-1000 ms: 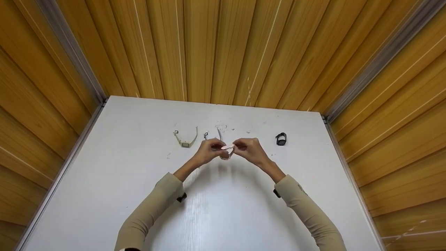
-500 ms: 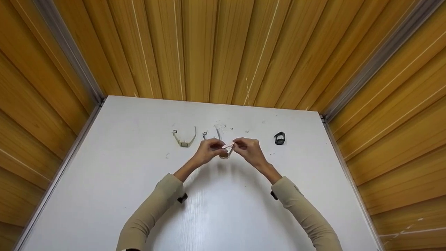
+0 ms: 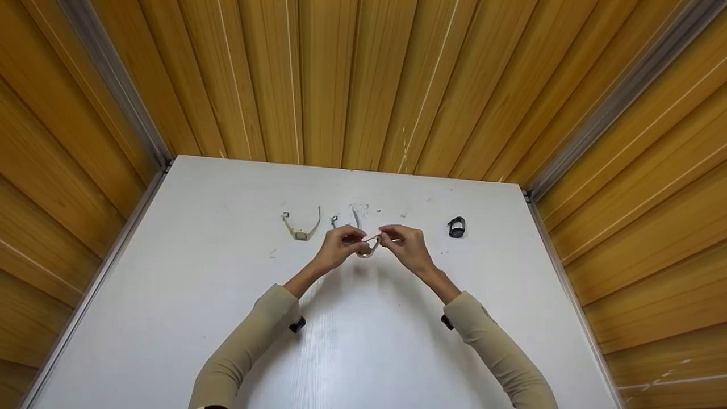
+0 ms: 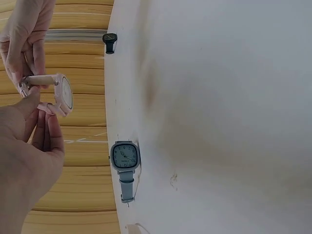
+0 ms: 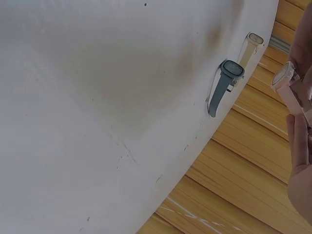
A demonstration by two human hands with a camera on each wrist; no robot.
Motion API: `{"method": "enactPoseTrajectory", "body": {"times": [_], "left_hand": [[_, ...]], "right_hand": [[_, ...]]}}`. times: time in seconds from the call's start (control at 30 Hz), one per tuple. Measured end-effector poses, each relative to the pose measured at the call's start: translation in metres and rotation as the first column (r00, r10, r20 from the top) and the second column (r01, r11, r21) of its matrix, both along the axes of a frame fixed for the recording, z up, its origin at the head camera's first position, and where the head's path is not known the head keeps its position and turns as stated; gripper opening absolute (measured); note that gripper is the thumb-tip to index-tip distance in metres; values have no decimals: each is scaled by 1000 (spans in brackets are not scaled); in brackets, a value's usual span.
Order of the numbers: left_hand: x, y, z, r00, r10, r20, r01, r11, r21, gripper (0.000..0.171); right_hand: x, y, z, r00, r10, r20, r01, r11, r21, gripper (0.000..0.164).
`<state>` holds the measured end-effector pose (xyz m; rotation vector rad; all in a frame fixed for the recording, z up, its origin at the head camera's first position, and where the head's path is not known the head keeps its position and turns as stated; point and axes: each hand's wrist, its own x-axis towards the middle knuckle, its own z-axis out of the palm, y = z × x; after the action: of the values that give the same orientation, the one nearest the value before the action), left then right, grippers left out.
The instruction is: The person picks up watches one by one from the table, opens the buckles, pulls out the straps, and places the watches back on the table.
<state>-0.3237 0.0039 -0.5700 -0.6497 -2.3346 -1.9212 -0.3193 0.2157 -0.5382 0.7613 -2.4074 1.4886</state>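
Both hands hold a pale pink wristwatch point(image 4: 64, 92) above the table, its strap bent round into a loop. My left hand point(image 3: 342, 250) pinches one strap end between thumb and fingers. Facing it, my right hand point(image 3: 410, 250) grips the strap's other end. In the left wrist view the two strap ends meet at the fingertips, and the round case hangs on the side toward the table. Fingers partly hide the buckle, so I cannot tell whether it is fastened. Behind the left hand lies a blue-grey watch point(image 4: 125, 157), partly covered in the head view.
A beige watch point(image 3: 301, 234) lies with its strap spread on the white table point(image 3: 363, 352), left of the hands. To the right sits a black watch point(image 3: 456, 227) with its strap looped. Wood-patterned panels point(image 3: 352, 85) stand around the table.
The pink strap piece between the hands has turned from its broad side to a thin edge. Both hands stay nearly in place and keep their hold.
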Motion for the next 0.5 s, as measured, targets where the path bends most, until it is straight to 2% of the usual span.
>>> {"method": "enactPoseTrajectory", "body": {"times": [0.23,0.37,0.5], "left_hand": [[5,-1,-4,1000,7,-28,-7,1000,-27,17],[5,-1,-5,998,18,-61,-21,999,-41,17],[4,2,-6,994,34,-103,-38,999,-35,15]], "right_hand": [[1,4,3,993,65,-101,-40,972,232,21],[2,4,6,991,78,-107,-45,958,283,21],[3,3,6,986,82,-144,-37,956,291,19]]}}
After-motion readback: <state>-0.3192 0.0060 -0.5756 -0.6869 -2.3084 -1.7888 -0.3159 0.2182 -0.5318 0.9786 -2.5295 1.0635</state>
